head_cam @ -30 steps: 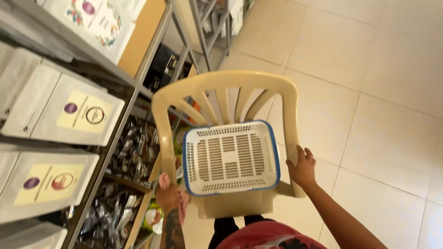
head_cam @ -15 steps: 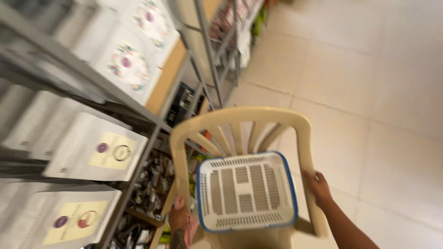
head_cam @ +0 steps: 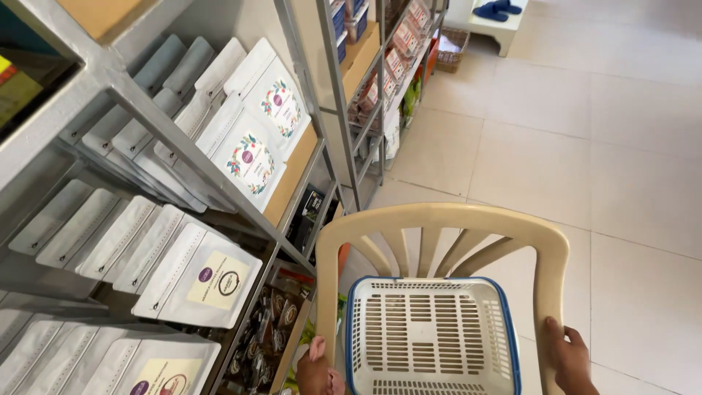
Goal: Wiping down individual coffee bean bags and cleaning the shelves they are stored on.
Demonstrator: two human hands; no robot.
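**Q:** Chair (head_cam: 442,227) first: where is it, and how do you have hold of it?

**A:** It is a cream plastic chair right below you, at the bottom middle of the view, its curved back pointing away from you. Your right hand (head_cam: 569,360) is on its right rear upright, fingers (head_cam: 553,330) wrapped around the plastic. Your left hand (head_cam: 316,369) is at the left upright, low at the picture's edge; it touches the chair, but you cannot tell how firmly those fingers are closed, since most of the hand is cut off.

**Q:** What sits on the seat?

**A:** A white slotted plastic basket (head_cam: 431,336) with a blue rim rests on it, between your two hands.

**Q:** And around you?

**A:** Just to your left stands a grey metal shelf rack (head_cam: 157,121) holding rows of white pouches (head_cam: 212,281), some with round labels, others with flower wreaths. Below them are small dark packets. Beyond is a second rack (head_cam: 344,95) with more packets. The floor (head_cam: 621,146) is pale tile. Far off, top right, blue slippers (head_cam: 497,9) lie on a white step.
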